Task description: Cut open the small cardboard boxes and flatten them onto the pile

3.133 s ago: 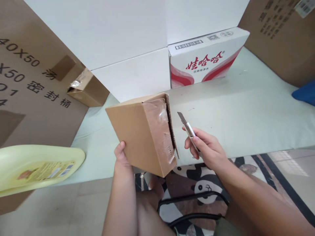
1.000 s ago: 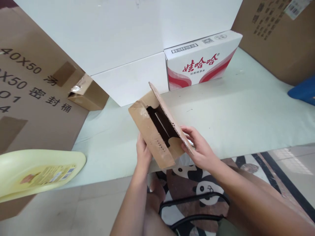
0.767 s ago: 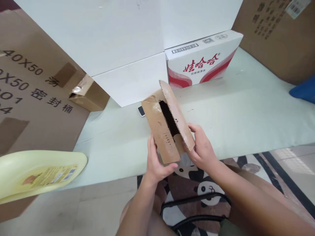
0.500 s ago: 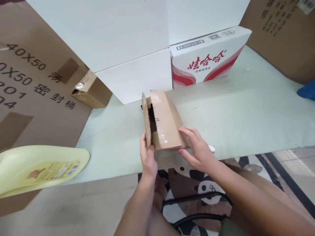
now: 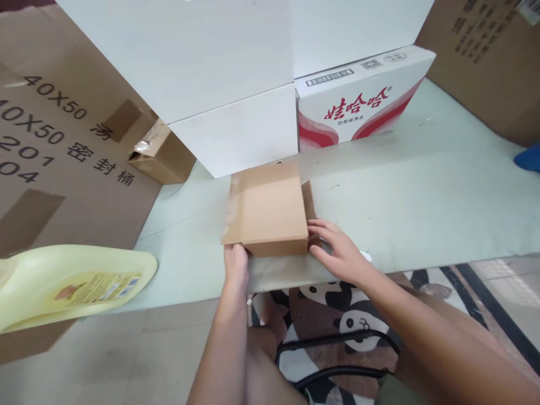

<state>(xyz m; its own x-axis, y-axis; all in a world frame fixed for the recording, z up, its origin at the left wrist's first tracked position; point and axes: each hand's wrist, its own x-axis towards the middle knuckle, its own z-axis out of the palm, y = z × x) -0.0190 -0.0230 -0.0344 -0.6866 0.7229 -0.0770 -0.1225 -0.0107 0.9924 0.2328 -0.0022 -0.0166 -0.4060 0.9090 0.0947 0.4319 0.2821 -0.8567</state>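
Pale green cloth spreads beneath the cardboard box. At the box's seven o'clock, the left hand hides its fingertips, grip unclear; at four, the right hand spreads thumb from fingers by a flap. Best steady left, gentle right.

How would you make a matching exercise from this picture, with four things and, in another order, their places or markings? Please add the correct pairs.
1. Brown cardboard box with open flaps
2. Pale yellow plastic container
3. White cardboard carton
4. Blue rounded object

A. At the right picture edge
B. Marked with red lettering
C. Between left hand and right hand
D. At the left picture edge

Pairs: 1-C, 2-D, 3-B, 4-A
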